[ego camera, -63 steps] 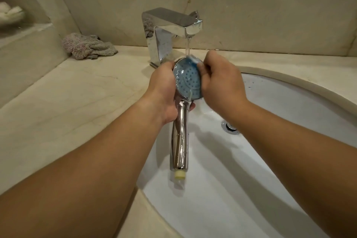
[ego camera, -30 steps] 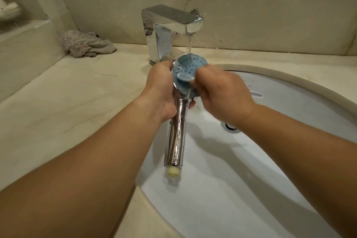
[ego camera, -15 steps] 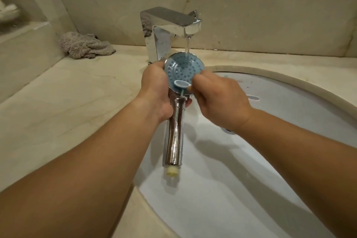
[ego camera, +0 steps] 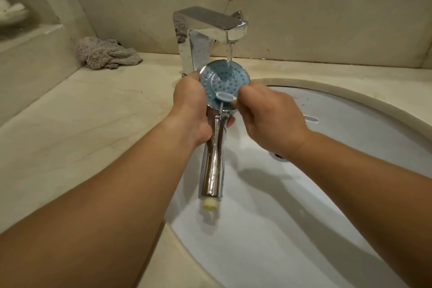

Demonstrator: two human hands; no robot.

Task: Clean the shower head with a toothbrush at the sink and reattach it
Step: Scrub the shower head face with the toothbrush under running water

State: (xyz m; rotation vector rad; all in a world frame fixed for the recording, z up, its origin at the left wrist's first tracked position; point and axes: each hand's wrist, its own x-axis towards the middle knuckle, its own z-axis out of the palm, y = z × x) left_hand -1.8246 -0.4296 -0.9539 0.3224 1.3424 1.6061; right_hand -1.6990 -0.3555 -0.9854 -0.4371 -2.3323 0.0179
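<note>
The shower head (ego camera: 225, 81) is held over the left side of the sink (ego camera: 350, 182), blue nozzle face up toward the camera, directly under the faucet (ego camera: 210, 30). A thin stream of water (ego camera: 230, 53) is seen falling from the spout onto the upper part of the blue face. The chrome handle is pointed down toward the camera and ends in a yellowish threaded fitting (ego camera: 210, 203); no hose is seen on it.

The left hand (ego camera: 191, 110) is wrapped around the neck, just below the round face, with fingers curled round the back; fingertips are visible on the right of the handle. The toothbrush (ego camera: 225, 97) is pinched in the right hand (ego camera: 271, 117), fingers curled round its shaft, most of which is hidden by the hand. Only the pale head is shown, laid against the lower part of the blue face, bristles down as far as can be told. A thin trickle is seen running down from the brush head onto the handle.

The hands are close together, either side of the head, not touching each other.

The drain (ego camera: 278, 156) is partly hidden behind the right wrist. A crumpled grey cloth (ego camera: 105, 53) is left on the marble counter (ego camera: 81, 124), by the back wall, well left of the faucet.
</note>
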